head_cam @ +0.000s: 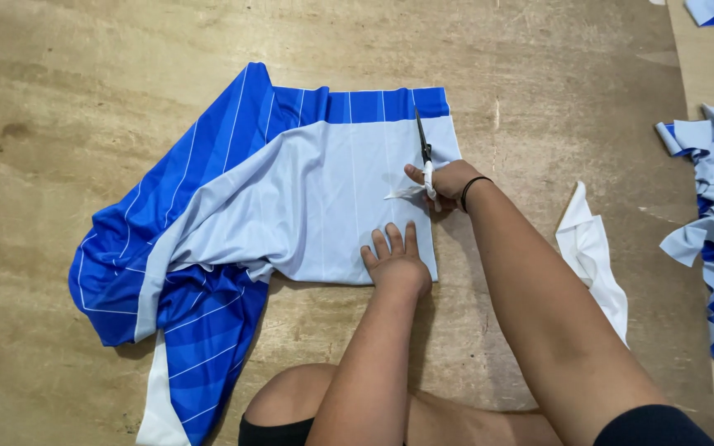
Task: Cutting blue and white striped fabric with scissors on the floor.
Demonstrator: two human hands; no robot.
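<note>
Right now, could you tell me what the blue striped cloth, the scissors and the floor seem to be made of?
Blue striped cloth: thin smooth knit, likely synthetic; it drapes in soft folds with a slight sheen.
Scissors: dark blades, probably metal.
Floor: looks like plywood, with matte grain and scuffs.

Bright, even overhead light, soft short shadows under the arms and cloth [291, 198], sharp focus, slight wide-angle bend at edges

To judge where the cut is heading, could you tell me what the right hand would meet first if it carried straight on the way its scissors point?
The right hand points its scissors up the pale cloth; first comes the dark blue band, then bare wooden board.
</note>
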